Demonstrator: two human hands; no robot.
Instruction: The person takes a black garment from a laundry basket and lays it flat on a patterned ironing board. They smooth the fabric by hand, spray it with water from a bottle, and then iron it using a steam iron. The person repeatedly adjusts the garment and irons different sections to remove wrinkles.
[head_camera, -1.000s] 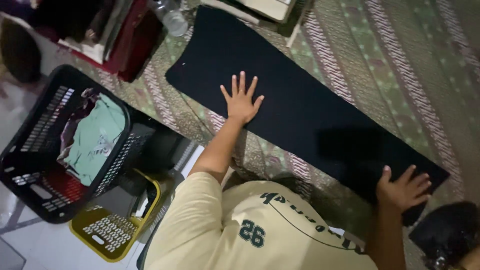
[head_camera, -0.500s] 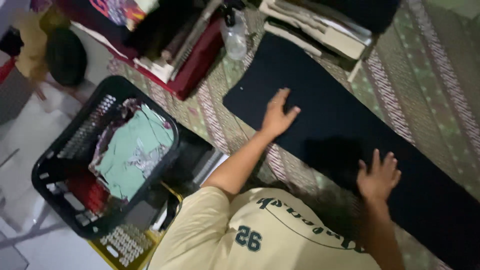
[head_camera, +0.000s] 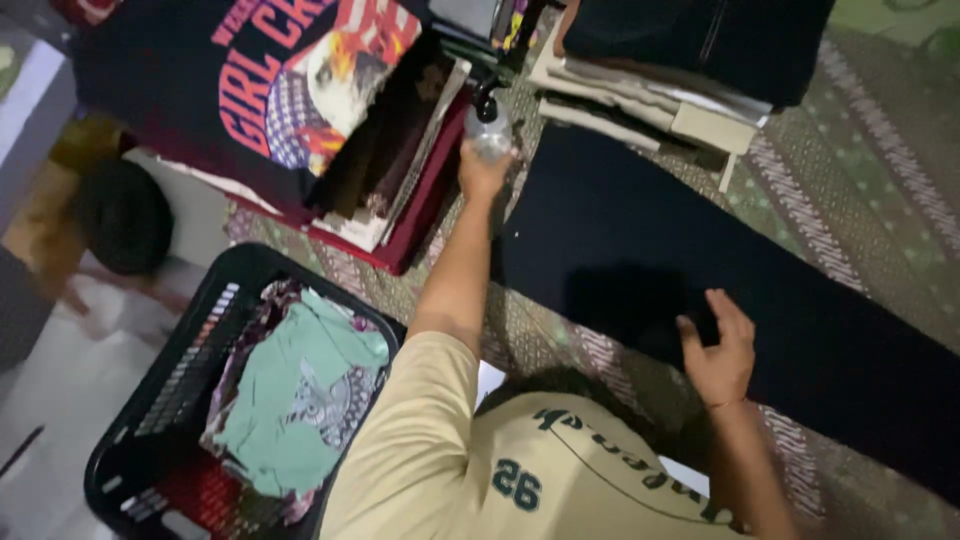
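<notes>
A long black cloth (head_camera: 700, 290) lies flat across a green patterned mat (head_camera: 860, 180) and serves as the landmark here. Beyond the cloth's far edge stand two stacks of folded garments: a larger stack (head_camera: 300, 110) topped by a black printed shirt, and a second stack (head_camera: 650, 70) topped by dark fabric. To the near left of the cloth sits a black plastic basket (head_camera: 160, 400), holding a pale green shirt (head_camera: 300, 400) among other clothes. The person wears a beige shirt with dark lettering. The left hand (head_camera: 483, 170) is stretched to the cloth's far left corner and wraps around the lower body of a clear spray bottle (head_camera: 488, 125), which stands upright between the two stacks, its dark nozzle above the fingers. The right hand (head_camera: 718, 350) rests on the cloth's near edge, fingers loosely spread, grasping nothing.
</notes>
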